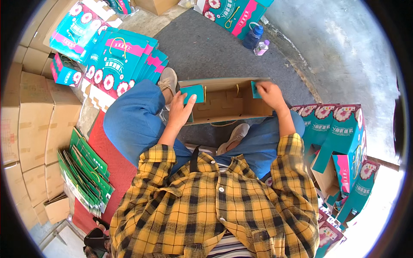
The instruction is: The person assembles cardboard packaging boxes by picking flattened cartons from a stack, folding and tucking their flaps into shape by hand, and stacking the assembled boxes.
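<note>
An open cardboard gift box (223,103), teal outside and brown inside, rests across my knees with its opening toward me. My left hand (180,109) grips the teal flap (192,92) at the box's left end. At the right end, my right hand (270,92) presses a small teal flap (254,89) inward. Yellow cord handles hang inside the box. I sit in blue jeans and a yellow plaid shirt.
Flat teal-and-pink box blanks (118,60) are stacked at my upper left. Green flat packs (84,174) lie on a red mat at left beside brown cartons (34,124). Assembled teal boxes (344,142) stand at right. Two bottles (254,38) sit ahead on grey floor.
</note>
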`<state>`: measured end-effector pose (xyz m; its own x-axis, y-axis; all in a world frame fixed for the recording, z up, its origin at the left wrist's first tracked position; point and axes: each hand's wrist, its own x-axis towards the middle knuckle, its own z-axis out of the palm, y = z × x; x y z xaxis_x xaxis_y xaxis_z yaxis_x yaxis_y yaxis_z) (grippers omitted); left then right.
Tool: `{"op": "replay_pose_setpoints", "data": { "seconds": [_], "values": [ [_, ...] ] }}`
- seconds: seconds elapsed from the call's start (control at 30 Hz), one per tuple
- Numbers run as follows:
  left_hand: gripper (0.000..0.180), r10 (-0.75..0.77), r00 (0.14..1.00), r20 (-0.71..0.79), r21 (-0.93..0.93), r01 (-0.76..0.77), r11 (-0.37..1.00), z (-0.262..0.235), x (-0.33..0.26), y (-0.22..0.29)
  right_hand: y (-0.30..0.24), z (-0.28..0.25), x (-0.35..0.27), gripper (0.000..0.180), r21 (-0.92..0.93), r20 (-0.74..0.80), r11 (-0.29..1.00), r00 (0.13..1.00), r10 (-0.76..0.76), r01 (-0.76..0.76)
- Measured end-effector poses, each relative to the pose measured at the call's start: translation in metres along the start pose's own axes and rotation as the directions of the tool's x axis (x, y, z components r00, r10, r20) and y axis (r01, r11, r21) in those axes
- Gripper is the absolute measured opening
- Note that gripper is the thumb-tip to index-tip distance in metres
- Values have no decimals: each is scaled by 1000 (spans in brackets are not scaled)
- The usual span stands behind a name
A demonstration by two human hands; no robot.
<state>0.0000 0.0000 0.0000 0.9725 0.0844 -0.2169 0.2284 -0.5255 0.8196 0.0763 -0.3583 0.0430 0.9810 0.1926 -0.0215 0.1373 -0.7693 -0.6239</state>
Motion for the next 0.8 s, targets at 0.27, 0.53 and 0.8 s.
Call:
{"op": "replay_pose_setpoints", "data": {
  "seconds": [0.27,0.53,0.8],
  "values": [
    [75,106,986,130,301,-141,943,-4,-5,13,-22,32,1,37,-522,351,844,933,84,121],
    [70,88,986,143,287,-126,950,-3,-3,13,-9,-5,13,100,322,283,792,851,443,-519],
    [66,110,982,153,214,-142,967,-3,-8,7,13,-9,18,107,464,354,599,756,550,-653]
  ]
}}
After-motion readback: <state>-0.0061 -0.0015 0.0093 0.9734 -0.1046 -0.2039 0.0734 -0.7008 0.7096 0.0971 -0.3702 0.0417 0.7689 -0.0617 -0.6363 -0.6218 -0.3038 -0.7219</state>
